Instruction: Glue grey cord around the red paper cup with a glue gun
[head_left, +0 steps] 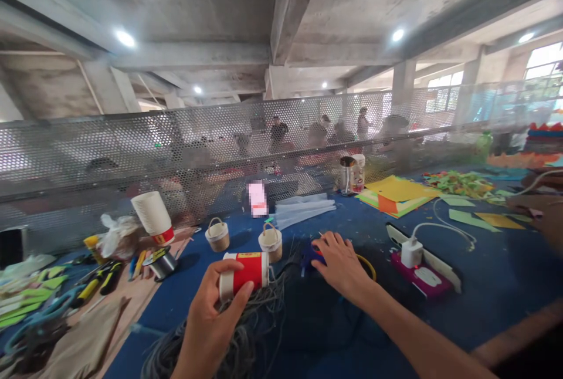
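Observation:
My left hand is closed around a white paper cup with a red band, tipped on its side above the table. My right hand is over a blue tool with a red part, perhaps a glue gun, which it partly hides. Its fingers are stretched out and apart. Just beyond the held cup stand two small basket-like cups with handles, one on the left and one on the right. Below the held cup lies a tangled bundle of grey cord.
A stack of paper cups, a wire spool and cutters are at left. A purple power bank or socket with a white plug is at right. Coloured sheets and a jar stand near the perforated screen.

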A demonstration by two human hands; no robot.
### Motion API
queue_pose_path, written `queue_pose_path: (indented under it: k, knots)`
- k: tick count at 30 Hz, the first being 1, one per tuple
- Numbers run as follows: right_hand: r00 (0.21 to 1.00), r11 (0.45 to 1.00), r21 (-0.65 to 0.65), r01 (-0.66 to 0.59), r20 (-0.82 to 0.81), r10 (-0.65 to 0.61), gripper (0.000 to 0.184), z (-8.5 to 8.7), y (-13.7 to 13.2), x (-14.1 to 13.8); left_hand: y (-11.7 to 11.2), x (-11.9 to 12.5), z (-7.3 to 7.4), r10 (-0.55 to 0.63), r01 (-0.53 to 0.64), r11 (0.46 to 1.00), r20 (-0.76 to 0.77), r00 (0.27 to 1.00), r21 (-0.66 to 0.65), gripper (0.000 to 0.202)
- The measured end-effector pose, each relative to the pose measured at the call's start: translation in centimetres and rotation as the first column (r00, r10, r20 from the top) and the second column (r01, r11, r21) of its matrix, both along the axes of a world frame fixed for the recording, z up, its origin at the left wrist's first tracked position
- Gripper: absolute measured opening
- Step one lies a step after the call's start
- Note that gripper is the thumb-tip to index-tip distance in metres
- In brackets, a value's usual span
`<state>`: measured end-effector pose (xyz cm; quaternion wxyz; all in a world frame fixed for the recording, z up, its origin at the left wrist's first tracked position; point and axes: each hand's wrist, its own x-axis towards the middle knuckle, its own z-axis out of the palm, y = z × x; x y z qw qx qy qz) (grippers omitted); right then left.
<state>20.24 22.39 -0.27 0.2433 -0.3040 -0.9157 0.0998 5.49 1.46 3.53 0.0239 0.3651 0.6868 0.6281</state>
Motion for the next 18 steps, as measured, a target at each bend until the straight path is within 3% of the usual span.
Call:
queue_pose_path:
  k: [1,2,3,4,5,6,8,12,14,18]
  knots:
    - [0.998,0.999,-0.02,-0.045,-0.048,0.044,0.025,0.5,-0.6,-0.1,0.0,-0.1,-0.1,-0.003,0.003,1.0,-0.006,1.0,-0.002,0.034]
    - [0.969,0.97,-0.14,-0.197,-0.18,0.17,0.021,0.9,-1.3,-0.2,0.0,-0.3,-0.3,-0.009,0.009,1.0,-0.012,1.0,-0.002,0.035]
    - [0.902,0.878,-0.282,-0.388,-0.31,0.299,0.022,1.3,-2.0,-0.3,0.0,-0.3,-0.4,-0.018,0.018,1.0,-0.016,1.0,0.0,0.037]
    - [0.82,0.73,-0.404,-0.551,-0.423,0.385,0.029,1.5,-2.8,-0.5,0.1,-0.3,-0.6,-0.025,0.026,1.0,-0.018,1.0,0.002,0.037]
    - [0.748,0.567,-0.493,-0.66,-0.499,0.437,0.039,1.6,-3.4,-0.6,0.1,-0.3,-0.7,-0.028,0.028,1.0,-0.017,0.999,0.006,0.038]
    - [0.701,0.452,-0.536,-0.713,-0.558,0.445,0.047,1.6,-4.0,-0.8,0.1,-0.1,-0.7,-0.027,0.027,1.0,-0.014,1.0,0.013,0.037]
    - [0.662,0.339,-0.57,-0.748,-0.607,0.44,0.055,1.3,-4.7,-1.1,0.2,0.3,-0.7,-0.018,0.018,0.999,-0.008,1.0,0.032,0.036]
    - [0.693,0.34,-0.604,-0.721,-0.63,0.35,0.025,0.9,-4.8,-1.3,0.3,1.0,-0.6,0.003,-0.003,0.999,-0.016,1.0,0.04,0.033]
    - [0.713,0.369,-0.613,-0.699,-0.641,0.284,0.021,1.2,-4.6,-1.1,0.3,1.1,-0.7,0.008,-0.007,1.0,-0.024,1.0,0.02,0.033]
    - [0.724,0.543,-0.534,-0.648,-0.652,0.223,0.021,2.3,-4.4,-0.5,0.3,1.1,-0.9,-0.04,0.038,0.998,-0.04,0.998,-0.056,0.031]
